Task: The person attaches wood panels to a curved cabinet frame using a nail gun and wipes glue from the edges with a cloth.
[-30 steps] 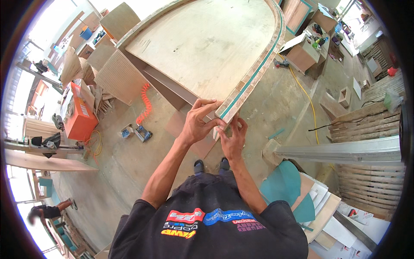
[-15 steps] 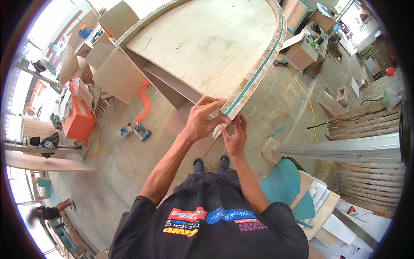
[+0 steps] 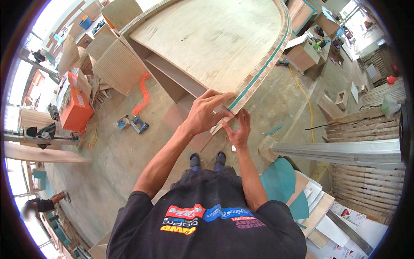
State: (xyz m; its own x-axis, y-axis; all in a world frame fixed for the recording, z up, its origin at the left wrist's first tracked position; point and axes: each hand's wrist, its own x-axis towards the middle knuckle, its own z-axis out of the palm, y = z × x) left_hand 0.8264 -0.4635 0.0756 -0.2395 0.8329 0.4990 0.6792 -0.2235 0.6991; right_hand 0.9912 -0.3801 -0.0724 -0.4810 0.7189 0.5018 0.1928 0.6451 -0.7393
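Observation:
A large wooden cabinet [image 3: 211, 47] with a curved side lies in front of me, a teal strip [image 3: 259, 77] running along its raised rim. My left hand [image 3: 206, 113] is at the rim's near corner, fingers laid over the top and thumb bent toward the end. Close beside it, my right hand [image 3: 238, 130] is curled at the same corner, its thumb and fingers drawn together near my left thumb. A narrow, teal-edged end piece shows just below the thumbs. Whatever lies between my right fingertips is hidden.
A cordless drill [image 3: 139, 125] and a coiled orange hose [image 3: 142, 97] lie on the floor at left. An orange box [image 3: 76, 110] stands farther left. Teal offcuts [image 3: 278, 183] and boards are stacked at lower right, near a metal beam [image 3: 336, 152]. A yellow cable [image 3: 308, 97] crosses the floor.
Both hands stay at the corner and shift slightly, my right hand now a little farther right. A small white bit shows on the floor below it. The view has moved slightly.

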